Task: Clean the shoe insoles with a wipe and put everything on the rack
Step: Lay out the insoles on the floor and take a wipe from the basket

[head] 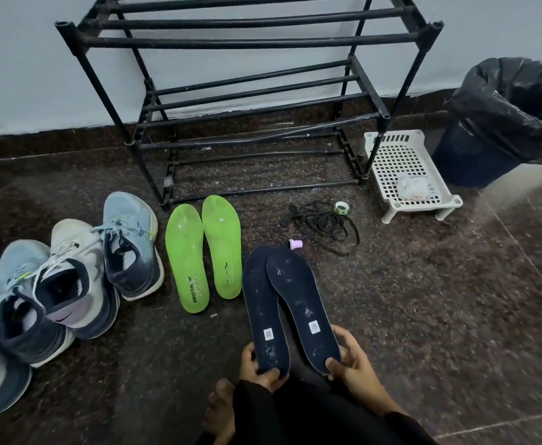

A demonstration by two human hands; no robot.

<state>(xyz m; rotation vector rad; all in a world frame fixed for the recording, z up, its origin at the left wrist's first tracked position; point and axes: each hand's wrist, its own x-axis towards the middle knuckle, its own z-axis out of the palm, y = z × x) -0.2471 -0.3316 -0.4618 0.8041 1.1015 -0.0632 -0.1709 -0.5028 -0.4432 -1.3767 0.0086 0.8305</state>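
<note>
Here we are: our left hand (258, 367) pinches the heel of the left navy insole (264, 316), while our right hand (350, 361) grips the heel of the right navy insole (298, 303), toes overlapping and pointing towards the rack (247, 88). Count them: two navy, two green insoles (187, 261) flat on the floor, four shoes (76, 277) at left.

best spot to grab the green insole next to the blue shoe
Pinch the green insole at its heel end, the printed end nearest you, coming from the near side. It lies flat, toe toward the rack, with the blue shoe close on its left and the other green insole along its right, so the heel end is freest.
</note>
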